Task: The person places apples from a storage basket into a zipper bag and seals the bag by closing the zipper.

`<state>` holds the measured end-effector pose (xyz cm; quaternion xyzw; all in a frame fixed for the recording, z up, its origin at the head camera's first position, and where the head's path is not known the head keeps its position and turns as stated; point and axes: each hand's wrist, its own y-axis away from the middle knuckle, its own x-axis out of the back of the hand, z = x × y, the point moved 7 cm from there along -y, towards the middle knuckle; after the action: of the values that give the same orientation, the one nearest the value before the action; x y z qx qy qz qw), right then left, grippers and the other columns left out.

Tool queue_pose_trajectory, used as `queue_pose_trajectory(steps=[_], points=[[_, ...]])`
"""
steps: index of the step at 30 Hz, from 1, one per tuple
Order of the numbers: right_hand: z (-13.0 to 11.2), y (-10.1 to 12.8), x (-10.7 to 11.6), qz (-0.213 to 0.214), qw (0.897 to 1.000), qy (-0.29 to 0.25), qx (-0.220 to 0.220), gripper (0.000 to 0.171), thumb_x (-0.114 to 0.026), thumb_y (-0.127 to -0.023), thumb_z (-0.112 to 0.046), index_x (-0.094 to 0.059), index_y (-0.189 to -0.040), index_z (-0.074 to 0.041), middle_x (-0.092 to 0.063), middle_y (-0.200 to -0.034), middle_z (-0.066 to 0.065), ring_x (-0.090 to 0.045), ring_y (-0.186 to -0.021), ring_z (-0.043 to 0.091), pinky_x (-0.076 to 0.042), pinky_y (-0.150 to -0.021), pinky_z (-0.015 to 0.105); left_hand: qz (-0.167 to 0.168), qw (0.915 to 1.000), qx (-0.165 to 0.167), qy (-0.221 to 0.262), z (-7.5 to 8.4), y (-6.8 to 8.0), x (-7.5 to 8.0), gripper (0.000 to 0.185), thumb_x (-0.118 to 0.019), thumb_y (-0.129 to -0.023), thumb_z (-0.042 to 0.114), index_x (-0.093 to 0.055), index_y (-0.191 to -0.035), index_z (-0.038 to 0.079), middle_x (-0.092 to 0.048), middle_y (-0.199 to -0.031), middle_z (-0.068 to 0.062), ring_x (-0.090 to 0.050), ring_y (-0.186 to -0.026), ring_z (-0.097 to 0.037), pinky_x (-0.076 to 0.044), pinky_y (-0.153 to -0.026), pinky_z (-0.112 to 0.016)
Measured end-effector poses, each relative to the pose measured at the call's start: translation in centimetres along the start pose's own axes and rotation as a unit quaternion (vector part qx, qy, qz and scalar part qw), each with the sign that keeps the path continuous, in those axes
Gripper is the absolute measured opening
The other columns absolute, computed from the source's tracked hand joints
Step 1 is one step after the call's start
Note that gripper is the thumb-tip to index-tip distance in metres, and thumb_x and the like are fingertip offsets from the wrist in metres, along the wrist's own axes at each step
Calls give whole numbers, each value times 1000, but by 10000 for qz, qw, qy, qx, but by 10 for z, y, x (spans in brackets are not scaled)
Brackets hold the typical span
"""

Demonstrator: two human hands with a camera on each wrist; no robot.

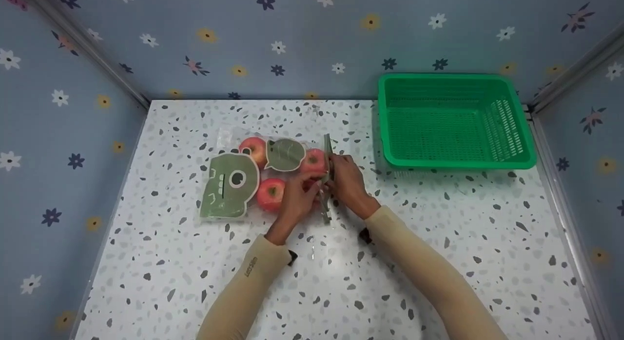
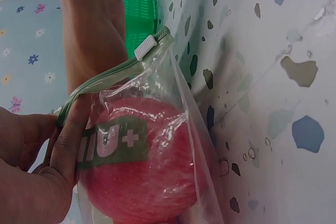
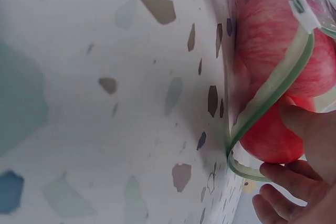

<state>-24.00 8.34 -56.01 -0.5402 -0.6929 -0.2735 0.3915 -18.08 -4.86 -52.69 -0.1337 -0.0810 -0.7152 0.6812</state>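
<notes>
Both hands, left [image 1: 297, 196] and right [image 1: 347, 181], pinch the limp, slippery bag's [image 1: 253, 176] green zip strip [image 2: 113, 72]; its apples [image 1: 271, 192] make it heavy, so support underneath.

Both forearms, in beige sleeves, reach forward and converge. The left hand [image 1: 298, 196] has its fingers curled and its thumb pinching. The right hand [image 1: 345, 179] sits just beside it, fingers bent inward, the 2 hands touching.
</notes>
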Motion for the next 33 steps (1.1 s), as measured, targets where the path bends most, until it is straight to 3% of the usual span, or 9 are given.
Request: queue_pose_trajectory(steps=[14,20,26,33], points=[[-1,-1,3,58,9999,26,91,45,-70,-97,-7,-60,-140,-4,-69,-125,16,-59,-123,33,-54,-102,48,-24,9997,1,234,-3,0,-2,21,-61,-99,-5,-74,-116,-6,-74,-96,-22,-62,-71,-14,-50,-61,-20],[-6,-4,1,199,9959,745,466,41,-71,-94,-6,-62,-133,0,-70,-124,18,-60,-119,36,-55,-100,50,22,9998,-64,179,1,0,-1,21,-62,-99,-5,-75,-115,-5,-73,-90,-21,-62,-70,-15,-49,-61,-20],[-10,-2,2,357,9819,1643,867,53,-82,-88,-14,-62,-134,2,-69,-128,16,-59,-120,35,-54,-99,49,56,9998,-157,118,2,0,1,20,-62,-98,-6,-75,-113,-5,-71,-82,-18,-61,-68,-13,-48,-61,-19],[-15,-4,0,598,9726,1981,1057,43,-75,-92,-7,-65,-133,-1,-70,-126,12,-61,-116,31,-56,-94,46,-10,9998,-52,176,0,1,0,19,-62,-99,-4,-75,-114,-5,-72,-86,-19,-62,-68,-11,-49,-60,-19]])
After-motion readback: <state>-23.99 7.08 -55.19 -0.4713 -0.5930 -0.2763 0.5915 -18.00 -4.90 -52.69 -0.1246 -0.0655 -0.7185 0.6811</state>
